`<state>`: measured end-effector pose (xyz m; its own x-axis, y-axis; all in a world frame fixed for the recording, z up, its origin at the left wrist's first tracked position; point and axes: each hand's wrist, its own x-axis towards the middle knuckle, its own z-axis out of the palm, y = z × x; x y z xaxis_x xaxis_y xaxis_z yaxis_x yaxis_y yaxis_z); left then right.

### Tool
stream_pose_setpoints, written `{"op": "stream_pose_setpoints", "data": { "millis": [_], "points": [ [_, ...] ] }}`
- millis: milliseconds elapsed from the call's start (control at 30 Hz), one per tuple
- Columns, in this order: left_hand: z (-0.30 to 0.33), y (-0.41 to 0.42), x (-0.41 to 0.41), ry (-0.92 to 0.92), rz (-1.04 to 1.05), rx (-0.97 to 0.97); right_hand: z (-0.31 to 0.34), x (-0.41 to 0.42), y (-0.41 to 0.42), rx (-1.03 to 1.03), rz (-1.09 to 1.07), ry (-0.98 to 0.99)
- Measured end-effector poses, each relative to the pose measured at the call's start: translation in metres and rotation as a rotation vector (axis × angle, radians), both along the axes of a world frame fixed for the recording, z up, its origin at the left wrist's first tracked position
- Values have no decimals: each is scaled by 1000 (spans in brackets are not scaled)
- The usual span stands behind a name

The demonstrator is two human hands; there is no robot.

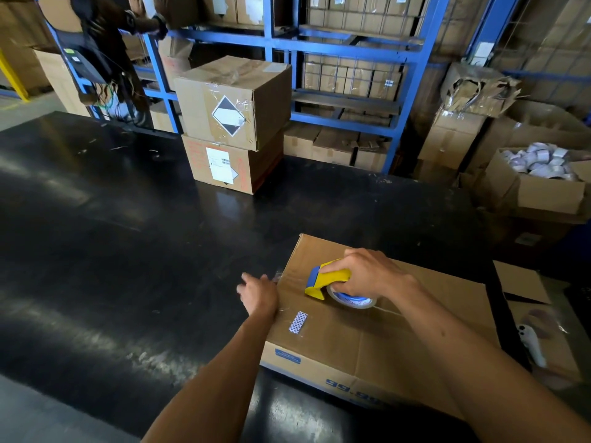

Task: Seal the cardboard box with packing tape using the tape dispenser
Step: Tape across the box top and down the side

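A flat cardboard box (pixel 377 334) with blue print on its near side lies on the black table (pixel 134 238), at the lower right. My right hand (pixel 367 273) grips a yellow and blue tape dispenser (pixel 326 279) with a roll of clear tape (pixel 351 300), set on the box top near its left end. Shiny clear tape runs from the dispenser toward the left edge. My left hand (pixel 259 292) presses against the box's left side at that edge, fingers loosely spread. A small blue-patterned sticker (pixel 298 321) sits on the lid.
Two stacked cardboard boxes (pixel 233 123) stand at the table's far side. Blue shelving (pixel 345 59) with cartons runs behind. An open carton of white rolls (pixel 540 174) sits at the right. A white object (pixel 532 343) lies on cardboard by the box. Another person (pixel 102 43) stands far left.
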<state>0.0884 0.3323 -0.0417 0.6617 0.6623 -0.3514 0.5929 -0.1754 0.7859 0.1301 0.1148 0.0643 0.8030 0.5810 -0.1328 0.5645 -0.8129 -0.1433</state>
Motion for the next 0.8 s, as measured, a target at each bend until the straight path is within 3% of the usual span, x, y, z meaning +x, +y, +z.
{"op": "stream_pose_setpoints", "data": {
  "millis": [100,133,200,267,333,433,567,800],
  "points": [
    [1,-12,-17,-323,-435,463,2,-3,0,8,-3,-8],
    [1,-16,-20,-343,-588,510,3,-3,0,4,-9,-17],
    [-1,-20,-19,-184,-756,494,2,-3,0,-15,-22,-33],
    [1,-17,-15,-16,-784,482,0,-3,1,-23,-29,-26],
    [4,-14,-13,24,-802,478,2,-1,2,-24,-28,-8],
    [0,-10,-17,-36,-826,482,4,0,6,-48,-18,-4],
    [-10,-13,-21,-190,-976,796,6,-4,8,-77,-34,-16],
    [-19,-9,-13,-216,-997,694,7,-6,10,-168,-15,-62]
  ]
}}
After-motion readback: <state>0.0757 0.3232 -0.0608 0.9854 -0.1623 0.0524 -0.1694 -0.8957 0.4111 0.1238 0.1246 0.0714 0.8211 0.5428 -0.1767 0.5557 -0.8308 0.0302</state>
